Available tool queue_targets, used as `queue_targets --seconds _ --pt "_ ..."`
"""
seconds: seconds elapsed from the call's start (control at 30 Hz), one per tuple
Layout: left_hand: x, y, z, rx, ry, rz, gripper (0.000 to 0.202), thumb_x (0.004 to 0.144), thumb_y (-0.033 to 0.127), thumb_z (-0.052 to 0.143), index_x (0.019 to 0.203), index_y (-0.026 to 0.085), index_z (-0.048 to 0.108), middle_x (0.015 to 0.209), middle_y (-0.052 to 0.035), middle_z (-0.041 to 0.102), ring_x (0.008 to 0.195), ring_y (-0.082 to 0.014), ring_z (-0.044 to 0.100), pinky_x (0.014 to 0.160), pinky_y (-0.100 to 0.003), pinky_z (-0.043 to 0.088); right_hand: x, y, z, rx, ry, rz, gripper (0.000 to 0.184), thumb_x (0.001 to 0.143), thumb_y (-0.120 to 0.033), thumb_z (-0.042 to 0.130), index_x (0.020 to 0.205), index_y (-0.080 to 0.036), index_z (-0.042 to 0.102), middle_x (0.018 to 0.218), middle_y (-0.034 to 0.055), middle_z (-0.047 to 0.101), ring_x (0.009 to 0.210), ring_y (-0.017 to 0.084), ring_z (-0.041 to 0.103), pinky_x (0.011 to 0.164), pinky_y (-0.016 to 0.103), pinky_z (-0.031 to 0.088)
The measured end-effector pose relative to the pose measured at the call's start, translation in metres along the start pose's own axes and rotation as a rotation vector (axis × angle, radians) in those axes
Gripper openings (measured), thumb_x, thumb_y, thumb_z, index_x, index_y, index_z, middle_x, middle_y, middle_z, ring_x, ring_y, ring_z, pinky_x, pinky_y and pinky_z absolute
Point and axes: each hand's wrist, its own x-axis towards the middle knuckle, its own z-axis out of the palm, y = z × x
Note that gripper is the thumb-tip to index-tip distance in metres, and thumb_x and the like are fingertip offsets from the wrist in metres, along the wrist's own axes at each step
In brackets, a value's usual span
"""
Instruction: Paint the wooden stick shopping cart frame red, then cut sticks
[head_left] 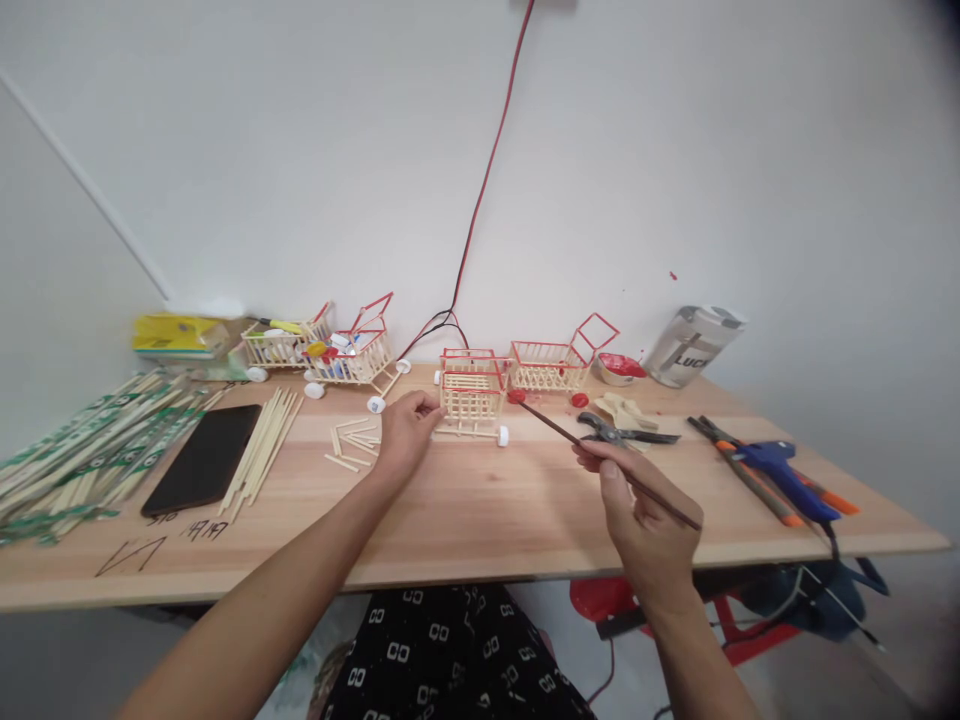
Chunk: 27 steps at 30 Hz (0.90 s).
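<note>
The left hand point(405, 432) is at the left side of the middle cart point(471, 398), its fingertips close together. The right hand point(646, 515) holds a brown stick point(551, 424) aslant, the tip by a red wheel point(516, 397) of the right cart point(551, 368). Two loaded carts point(358, 362) stand leftward; a phone point(201, 460) and pale sticks point(262, 448) lie nearer on the counter point(480, 530). Rightward are a red-stained bowl point(620, 371), a can point(694, 346), pliers point(628, 431) and a glue gun point(780, 468).

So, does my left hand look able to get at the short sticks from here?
Probably yes: the short sticks lie right beside your left hand, with nothing standing between them. It appears to be touching the nearest cart, though, so it may have to leave that first.
</note>
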Motion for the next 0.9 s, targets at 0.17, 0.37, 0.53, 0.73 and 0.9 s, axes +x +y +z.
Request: queue_targets --seconds 0.17,0.37,0.53,0.73,0.9 --pt "0.0 0.003 -0.001 0.017 -0.012 -0.009 0.011 0.074 0.023 0.064 0.064 0.018 0.063 0.068 0.0 0.065 0.065 -0.0151 0.056 0.067 -0.027 0.042 0.005 0.0 0.002 -0.014 -0.02 -0.037 0.022 0.087 -0.013 0.058 0.101 -0.021 0.072 0.093 0.0039 0.074 0.085 0.018 0.07 0.081 0.034 0.055" --pt "0.001 0.001 -0.001 0.008 -0.009 -0.009 0.01 0.073 0.022 0.065 0.065 0.017 0.063 0.068 -0.0002 0.065 0.064 -0.015 0.056 0.065 -0.027 0.042 0.012 0.0 0.004 -0.037 -0.022 -0.084 0.023 0.087 -0.014 0.057 0.102 -0.022 0.072 0.092 0.0041 0.073 0.084 0.019 0.07 0.079 0.035 0.056" --pt "0.001 -0.001 0.0 0.008 -0.005 0.0 0.011 0.073 0.023 0.065 0.065 0.018 0.063 0.068 0.0 0.065 0.065 -0.0151 0.056 0.065 -0.027 0.042 0.012 -0.001 0.003 0.006 0.006 -0.085 0.024 0.087 -0.013 0.056 0.104 -0.021 0.071 0.095 0.0053 0.073 0.086 0.02 0.069 0.079 0.036 0.056" --pt "0.001 0.0 0.0 -0.01 0.001 -0.008 0.011 0.073 0.023 0.065 0.064 0.018 0.063 0.067 0.0004 0.064 0.063 -0.0147 0.056 0.064 -0.027 0.041 0.01 0.0 0.005 -0.025 -0.018 -0.064 0.022 0.087 -0.012 0.056 0.101 -0.021 0.072 0.091 0.0043 0.073 0.084 0.019 0.069 0.079 0.035 0.055" --pt "0.001 -0.003 0.002 -0.03 0.012 -0.011 0.012 0.072 0.024 0.066 0.063 0.018 0.062 0.066 0.0009 0.063 0.062 -0.014 0.055 0.063 -0.026 0.042 0.01 0.002 0.004 0.025 0.025 -0.04 0.024 0.086 -0.013 0.058 0.103 -0.021 0.072 0.097 0.0053 0.073 0.086 0.021 0.07 0.08 0.037 0.056"
